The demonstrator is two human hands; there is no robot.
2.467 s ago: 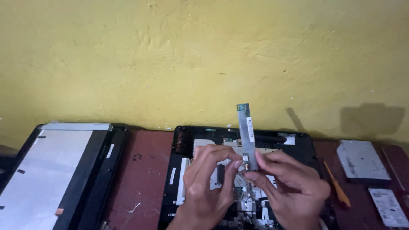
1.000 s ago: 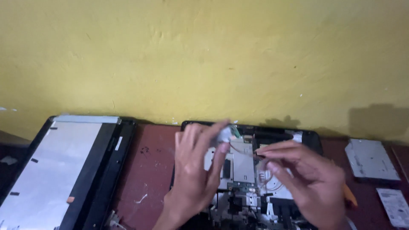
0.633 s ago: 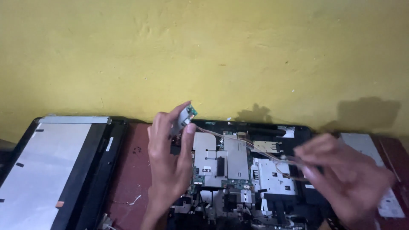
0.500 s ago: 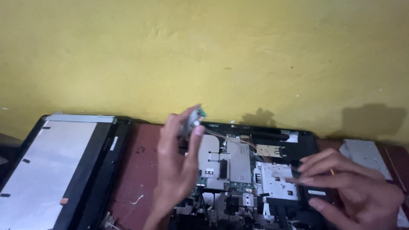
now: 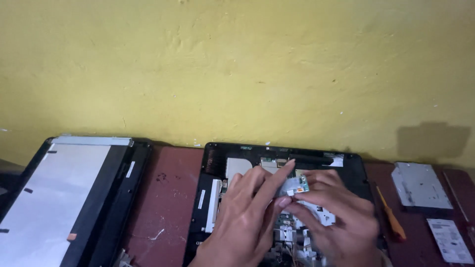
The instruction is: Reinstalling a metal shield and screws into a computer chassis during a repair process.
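A small green circuit board (image 5: 296, 186) is pinched between the fingertips of my left hand (image 5: 245, 217) and my right hand (image 5: 336, 217). Both hands hover over the opened black laptop base (image 5: 215, 163), whose metal shields and inner boards show between my fingers. The lower middle of the base is hidden by my hands.
A detached laptop screen panel (image 5: 59, 198) lies at the left on the dark red table (image 5: 168, 198). At the right lie an orange-handled screwdriver (image 5: 391, 220), a grey optical drive (image 5: 420, 187) and a flat white-labelled part (image 5: 450, 240). A yellow wall stands behind.
My left hand carried the small board from above the base's left side back to the middle. My right hand came up from the base's right side and now pinches the board too.
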